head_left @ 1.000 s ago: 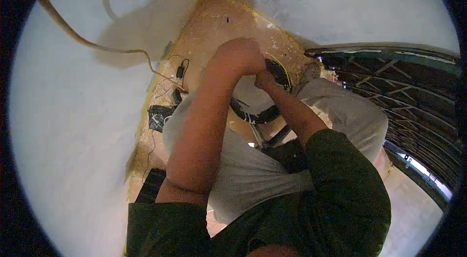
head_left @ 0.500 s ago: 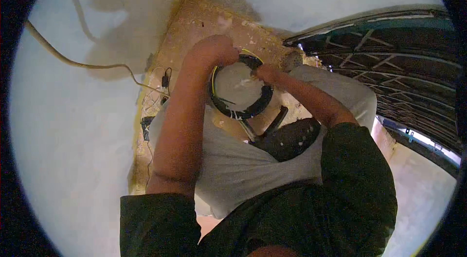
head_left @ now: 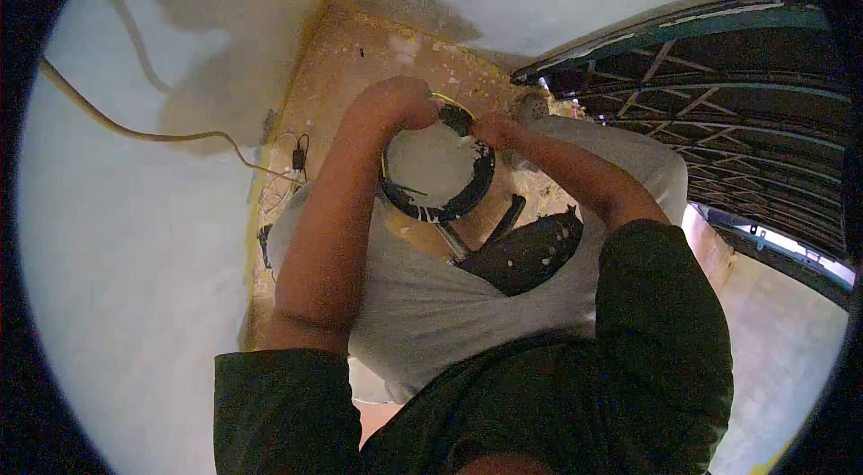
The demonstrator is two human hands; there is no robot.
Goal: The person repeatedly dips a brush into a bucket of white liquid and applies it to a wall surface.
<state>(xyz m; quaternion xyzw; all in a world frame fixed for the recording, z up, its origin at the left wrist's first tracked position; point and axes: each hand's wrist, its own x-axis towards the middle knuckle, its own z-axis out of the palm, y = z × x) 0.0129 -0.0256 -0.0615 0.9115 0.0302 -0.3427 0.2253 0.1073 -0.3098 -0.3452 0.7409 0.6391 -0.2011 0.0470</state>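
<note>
A black bucket with white drips on its rim holds a pale grey, smooth mixture. My left hand is closed at the bucket's far left rim, its fingers mostly hidden behind the hand. At the far right rim my right hand is also closed; what it grips is too small to make out. A thin yellow strand curves along the far rim between the two hands. Near the left side of the mixture lies a thin dark stick-like thing.
A black, white-spotted object with two bars lies between my legs. A beige hose runs along the left wall to a black adapter and thin wires. At right stands a dark metal lattice. The floor is brown and stained.
My right hand has drawn back from over the mixture to the far right rim. My left hand stays near the far left rim. The whole view has shifted slightly.
</note>
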